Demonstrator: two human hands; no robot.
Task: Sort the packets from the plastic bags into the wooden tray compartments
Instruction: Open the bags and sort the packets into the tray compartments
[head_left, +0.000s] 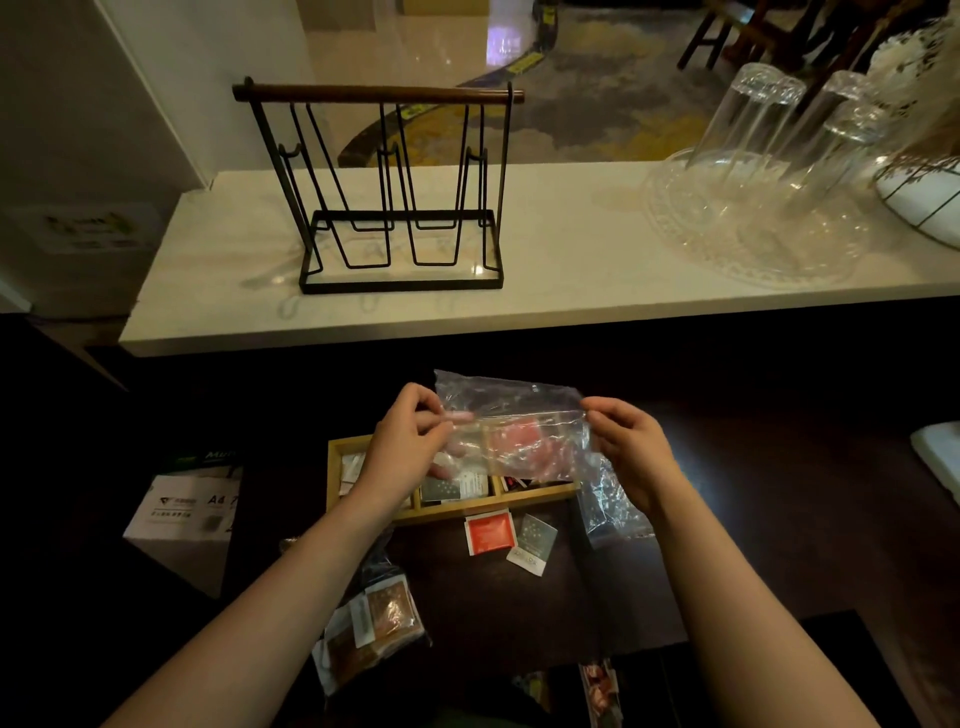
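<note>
Head view shows both hands holding a clear crinkled plastic bag (511, 431) above the compartmented wooden tray (363, 441) on the dark bench (727, 519). Left hand (410, 436) has its fingers pinched closed on the bag's left edge; right hand (631, 441) pinches the right edge. Red packets (519, 441) sit inside it. A loose red square packet (489, 531) and grey-green packet (535, 543) lie just before the tray.
</note>
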